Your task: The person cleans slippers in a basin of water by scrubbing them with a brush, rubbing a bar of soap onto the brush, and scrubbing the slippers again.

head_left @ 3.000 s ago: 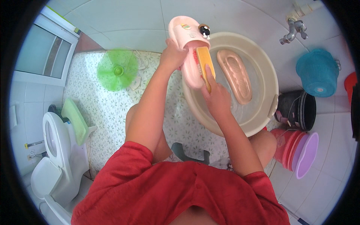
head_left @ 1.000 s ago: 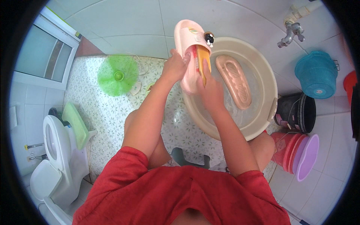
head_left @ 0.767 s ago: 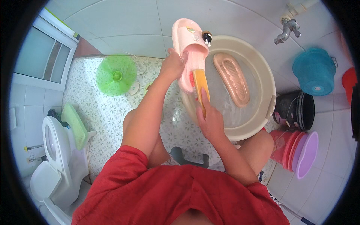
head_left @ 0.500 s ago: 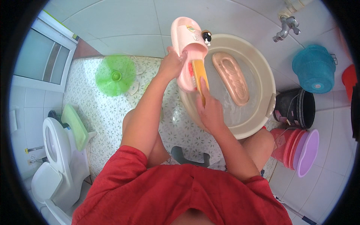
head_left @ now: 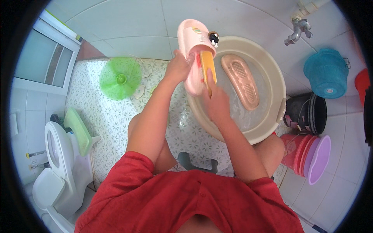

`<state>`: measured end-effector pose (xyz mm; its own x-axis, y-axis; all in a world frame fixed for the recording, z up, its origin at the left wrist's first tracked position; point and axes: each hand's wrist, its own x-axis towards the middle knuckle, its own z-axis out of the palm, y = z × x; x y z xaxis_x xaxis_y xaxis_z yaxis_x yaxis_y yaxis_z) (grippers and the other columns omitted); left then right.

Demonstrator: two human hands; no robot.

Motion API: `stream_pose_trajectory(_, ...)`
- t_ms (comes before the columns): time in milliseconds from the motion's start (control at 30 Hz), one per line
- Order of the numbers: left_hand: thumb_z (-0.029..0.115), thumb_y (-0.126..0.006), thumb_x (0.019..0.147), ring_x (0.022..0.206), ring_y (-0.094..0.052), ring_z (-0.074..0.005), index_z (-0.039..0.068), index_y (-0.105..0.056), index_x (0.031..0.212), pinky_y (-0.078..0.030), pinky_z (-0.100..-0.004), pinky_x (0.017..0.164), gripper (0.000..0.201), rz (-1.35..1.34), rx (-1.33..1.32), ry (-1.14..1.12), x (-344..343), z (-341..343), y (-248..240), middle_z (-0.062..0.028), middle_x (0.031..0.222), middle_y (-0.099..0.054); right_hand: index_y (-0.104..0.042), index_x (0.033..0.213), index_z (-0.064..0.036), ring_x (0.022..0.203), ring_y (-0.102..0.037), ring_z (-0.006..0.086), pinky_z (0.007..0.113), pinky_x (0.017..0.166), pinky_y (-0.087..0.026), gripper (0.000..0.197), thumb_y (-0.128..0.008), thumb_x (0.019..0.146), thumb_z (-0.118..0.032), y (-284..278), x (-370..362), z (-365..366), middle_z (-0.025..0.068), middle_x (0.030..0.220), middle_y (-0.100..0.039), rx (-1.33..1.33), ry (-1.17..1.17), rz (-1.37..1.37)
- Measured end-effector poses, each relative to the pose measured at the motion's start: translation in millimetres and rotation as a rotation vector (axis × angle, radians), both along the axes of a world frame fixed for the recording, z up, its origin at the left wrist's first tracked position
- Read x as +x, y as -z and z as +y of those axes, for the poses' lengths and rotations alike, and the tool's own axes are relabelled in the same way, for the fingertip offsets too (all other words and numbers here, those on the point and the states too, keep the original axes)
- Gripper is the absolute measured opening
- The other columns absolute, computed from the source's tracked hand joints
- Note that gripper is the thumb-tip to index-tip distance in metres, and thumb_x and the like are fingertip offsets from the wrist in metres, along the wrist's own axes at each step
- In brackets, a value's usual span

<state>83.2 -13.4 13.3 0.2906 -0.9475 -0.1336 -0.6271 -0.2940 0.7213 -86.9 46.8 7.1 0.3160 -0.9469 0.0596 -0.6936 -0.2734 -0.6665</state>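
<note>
My left hand (head_left: 179, 69) grips a pale pink slide slipper (head_left: 193, 83) by its side, holding it up at the left rim of a beige basin (head_left: 276, 83). Charms, one of them dark and round, decorate the slipper's strap. In my right hand (head_left: 216, 104) is a scrubbing brush with a yellow back (head_left: 208, 68), its forefinger stretched along the handle. The brush lies against the footbed, its head close to the strap opening; red shows beside its bristles. A second slipper (head_left: 241, 81), sole up, rests in the cloudy water of the basin.
A metal tap (head_left: 298, 30) juts from the wall at the upper right. Below it stand a teal bucket (head_left: 326, 73), a black bucket (head_left: 307, 113) and stacked red and purple tubs (head_left: 318, 160). On the left are a green fan (head_left: 121, 79), a toilet (head_left: 68, 163) and a green stool (head_left: 77, 130).
The brush has slid slightly forward along the footbed toward the strap, my right hand moving with it. My left hand keeps its hold on the slipper.
</note>
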Motion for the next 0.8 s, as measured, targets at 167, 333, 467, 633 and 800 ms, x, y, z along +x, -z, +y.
stream_pose_trajectory(167,0.045,-0.047,0.092,0.095,-0.06,-0.0486,-0.016,-0.032,0.116,-0.047,-0.0485,0.086,0.067,-0.006,0.023,-0.027,0.4,0.5,-0.5,-0.0379,0.097,-0.059,-0.023,0.149,-0.0178,0.07,-0.058,0.042,0.051,0.063,-0.046,0.066,-0.049,0.088,-0.017,-3.0,-19.7,56.4,0.026,0.078,-0.057,0.049,-0.021,0.07)
stream_pose_trajectory(333,0.045,-0.048,0.092,0.096,-0.06,-0.0484,-0.015,-0.032,0.116,-0.046,-0.0491,0.086,0.066,0.025,0.012,0.002,0.3,0.1,-2.6,-0.0379,0.098,-0.059,-0.025,0.148,-0.0217,0.069,-0.059,0.0438,0.054,0.063,-0.046,0.063,-0.048,0.09,-0.02,-3.7,-19.5,49.2,0.0267,0.077,-0.058,0.03,0.008,0.157)
stream_pose_trajectory(467,0.044,-0.048,0.092,0.096,-0.06,-0.0487,-0.015,-0.032,0.116,-0.046,-0.0494,0.086,0.066,0.027,-0.013,0.006,2.7,0.2,-0.2,-0.0377,0.099,-0.059,-0.025,0.148,-0.0212,0.068,-0.059,0.0443,0.055,0.064,-0.046,0.06,-0.046,0.092,-0.023,-9.1,-2.8,8.0,0.0265,0.077,-0.059,0.055,0.013,0.131)
stream_pose_trajectory(633,0.044,-0.048,0.092,0.095,-0.06,-0.0485,-0.015,-0.032,0.116,-0.047,-0.0491,0.086,0.066,0.031,-0.018,0.012,1.3,-2.1,4.7,-0.0377,0.098,-0.059,-0.025,0.148,-0.0206,0.068,-0.059,0.0443,0.054,0.064,-0.046,0.057,-0.044,0.095,-0.027,-12.0,17.6,-37.9,0.0261,0.074,-0.059,0.023,0.068,0.095)
stream_pose_trajectory(800,0.044,-0.051,0.092,0.093,-0.062,-0.0463,-0.012,-0.038,0.108,-0.049,-0.0452,0.08,0.06,0.044,-0.015,-0.025,1.5,-0.5,3.3,-0.0388,0.095,-0.059,-0.023,0.148,-0.0208,0.066,-0.058,0.0434,0.054,0.062,-0.046,0.058,-0.044,0.095,-0.027,1.9,10.5,-15.5,0.0252,0.072,-0.059,-0.02,0.051,0.098)
